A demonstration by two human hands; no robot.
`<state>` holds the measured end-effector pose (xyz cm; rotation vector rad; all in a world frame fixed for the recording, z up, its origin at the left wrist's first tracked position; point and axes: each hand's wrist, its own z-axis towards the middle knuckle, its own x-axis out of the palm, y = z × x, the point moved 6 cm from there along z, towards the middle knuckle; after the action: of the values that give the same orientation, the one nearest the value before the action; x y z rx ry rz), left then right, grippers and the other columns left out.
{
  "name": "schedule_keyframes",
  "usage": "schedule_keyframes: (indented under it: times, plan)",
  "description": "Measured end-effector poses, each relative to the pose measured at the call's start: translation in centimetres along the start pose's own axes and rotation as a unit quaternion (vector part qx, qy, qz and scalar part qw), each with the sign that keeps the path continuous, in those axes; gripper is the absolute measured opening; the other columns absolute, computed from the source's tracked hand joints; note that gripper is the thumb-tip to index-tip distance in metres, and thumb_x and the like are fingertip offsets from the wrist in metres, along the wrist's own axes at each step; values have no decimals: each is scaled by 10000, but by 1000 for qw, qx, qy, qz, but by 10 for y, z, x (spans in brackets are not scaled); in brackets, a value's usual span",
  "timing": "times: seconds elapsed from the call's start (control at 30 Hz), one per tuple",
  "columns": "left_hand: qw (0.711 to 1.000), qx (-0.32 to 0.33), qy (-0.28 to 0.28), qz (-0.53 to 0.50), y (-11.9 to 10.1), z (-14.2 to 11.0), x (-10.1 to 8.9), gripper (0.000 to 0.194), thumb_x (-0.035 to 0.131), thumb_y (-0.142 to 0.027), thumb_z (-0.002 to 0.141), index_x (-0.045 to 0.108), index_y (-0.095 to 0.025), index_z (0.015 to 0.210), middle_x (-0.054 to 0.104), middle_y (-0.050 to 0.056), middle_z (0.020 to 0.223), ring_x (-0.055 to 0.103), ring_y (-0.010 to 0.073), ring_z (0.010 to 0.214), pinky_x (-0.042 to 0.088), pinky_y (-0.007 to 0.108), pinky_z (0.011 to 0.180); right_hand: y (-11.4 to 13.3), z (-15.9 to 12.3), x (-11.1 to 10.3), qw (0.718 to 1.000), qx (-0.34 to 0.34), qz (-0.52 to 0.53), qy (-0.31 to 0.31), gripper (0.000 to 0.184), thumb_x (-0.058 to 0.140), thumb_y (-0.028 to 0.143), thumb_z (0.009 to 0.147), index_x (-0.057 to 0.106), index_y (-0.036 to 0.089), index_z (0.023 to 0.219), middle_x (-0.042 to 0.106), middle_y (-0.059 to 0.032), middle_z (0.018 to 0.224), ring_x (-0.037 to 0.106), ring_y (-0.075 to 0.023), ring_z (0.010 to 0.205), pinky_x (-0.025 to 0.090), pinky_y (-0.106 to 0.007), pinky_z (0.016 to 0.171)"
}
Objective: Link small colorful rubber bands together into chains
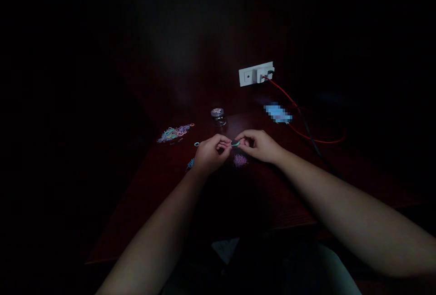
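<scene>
well inside the table edge (289,227), left fingers (223,139) and right fingers (244,135) pinch a green band (237,143) (purple pile (240,160) close).

Head view, forward and down
It looks across the surface (139,208) from its near side, left hand (209,153) and right hand (263,146) fairly near, mid-frame.

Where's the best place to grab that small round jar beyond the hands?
Probably the round rim of its lid, fingers on opposite edges, coming from above and slightly from the right. The jar appears to stand upright with the lid on top, and the colourful pile of bands lies off to its left.
</scene>
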<state>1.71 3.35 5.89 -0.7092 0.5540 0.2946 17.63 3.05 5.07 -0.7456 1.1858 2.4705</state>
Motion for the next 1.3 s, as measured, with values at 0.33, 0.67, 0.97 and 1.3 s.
schedule_keyframes:
  times: [0.33,0.67,0.97,1.3]
  plan:
    - [998,56,16,39,-7,1,-2,198,591,-93,753,630,-185,924,686,25,860,643,115,761,535,234,712,-2,-2,0,999,13,21,32,140,587,259,800,663,144,819,622,-34,714,528,-123,634,420,-252,596]
    - [998,41,41,39,-10,-3,3,123,571,-258,845,637,-185,920,687,26,861,621,125,762,497,246,681,-6,-1,6,984,61,160,39,153,623,304,775,603,154,798,644,-29,698,503,-100,558,376,-231,523]
    - [1000,12,-14,20,-5,-3,-1,171,567,-302,856,679,-183,906,695,29,821,619,116,704,483,230,625,-5,-3,8,987,60,136,66,112,610,262,753,576,155,763,497,31,594,425,-84,530,332,-219,505]
    - [999,30,-5,17,-5,-4,1,107,601,-230,806,684,-195,863,700,4,774,590,88,637,464,214,592,3,-4,8,994,32,57,93,55,561,212,752,579,160,753,518,11,631,456,-103,594,374,-233,563]
